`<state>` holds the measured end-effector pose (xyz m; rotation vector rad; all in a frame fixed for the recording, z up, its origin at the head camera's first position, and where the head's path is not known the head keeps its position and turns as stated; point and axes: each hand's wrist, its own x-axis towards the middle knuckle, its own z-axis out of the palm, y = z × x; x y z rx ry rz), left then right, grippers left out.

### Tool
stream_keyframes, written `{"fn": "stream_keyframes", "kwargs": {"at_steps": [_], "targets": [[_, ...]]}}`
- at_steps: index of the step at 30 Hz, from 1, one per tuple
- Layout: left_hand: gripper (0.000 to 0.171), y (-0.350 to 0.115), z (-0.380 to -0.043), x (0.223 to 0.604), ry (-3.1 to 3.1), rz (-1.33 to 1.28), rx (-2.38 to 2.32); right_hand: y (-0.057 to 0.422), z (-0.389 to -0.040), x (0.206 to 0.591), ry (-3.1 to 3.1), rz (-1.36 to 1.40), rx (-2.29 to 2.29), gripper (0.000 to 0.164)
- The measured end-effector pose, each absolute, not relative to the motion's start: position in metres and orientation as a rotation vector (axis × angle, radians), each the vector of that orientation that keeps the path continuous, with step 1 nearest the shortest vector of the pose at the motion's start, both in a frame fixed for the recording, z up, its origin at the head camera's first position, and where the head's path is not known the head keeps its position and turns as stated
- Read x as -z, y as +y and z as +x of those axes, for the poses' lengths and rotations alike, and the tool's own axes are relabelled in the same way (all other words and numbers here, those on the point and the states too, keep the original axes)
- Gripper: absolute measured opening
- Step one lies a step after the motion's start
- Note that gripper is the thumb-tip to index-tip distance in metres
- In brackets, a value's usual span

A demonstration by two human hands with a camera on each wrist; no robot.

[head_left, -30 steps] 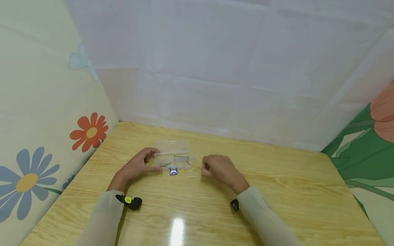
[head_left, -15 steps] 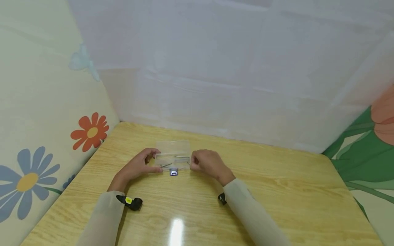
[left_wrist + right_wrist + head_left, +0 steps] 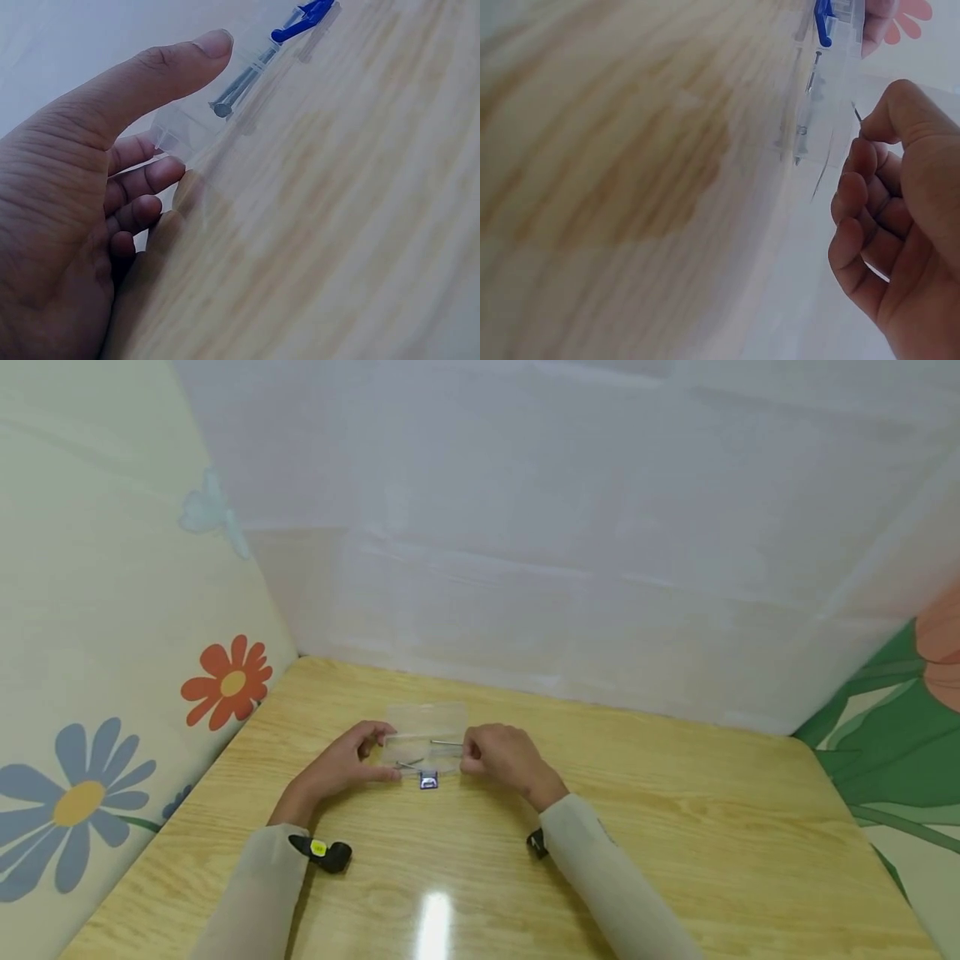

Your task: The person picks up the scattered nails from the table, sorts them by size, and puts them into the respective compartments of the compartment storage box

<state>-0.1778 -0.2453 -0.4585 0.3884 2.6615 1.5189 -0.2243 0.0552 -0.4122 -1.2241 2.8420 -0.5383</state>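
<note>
A clear plastic compartment box [image 3: 407,748] stands on the table, its lid [image 3: 427,718] raised at the back. Its blue latch [image 3: 304,24] sticks out at the front. My left hand [image 3: 348,760] holds the box's left end, thumb in front and fingers behind. Nails [image 3: 409,765] lie in the left compartment, and a longer nail [image 3: 446,742] lies at the back right. At the box's right end, my right hand [image 3: 506,760] pinches a thin nail [image 3: 857,113] between thumb and forefinger; most of it is hidden. The other fingers curl loosely.
The wooden table [image 3: 675,827] reaches back to a pale cloth wall [image 3: 525,527]. Flower-printed cloth [image 3: 82,610] hangs at the left and right sides. Black wrist cameras [image 3: 330,856] sit at both cuffs.
My right hand has moved left from the table beside the box to the box's right end. The left hand has kept its hold on the left end.
</note>
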Motion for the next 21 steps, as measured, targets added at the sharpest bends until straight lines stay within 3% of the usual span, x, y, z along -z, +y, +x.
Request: {"fn": "stream_keyframes", "kwargs": {"at_steps": [21], "targets": [[0.064, -0.249, -0.169, 0.459, 2.666, 0.39, -1.503, 0.072, -0.208, 0.405, 2.933, -1.225, 0.53, 0.004]]}}
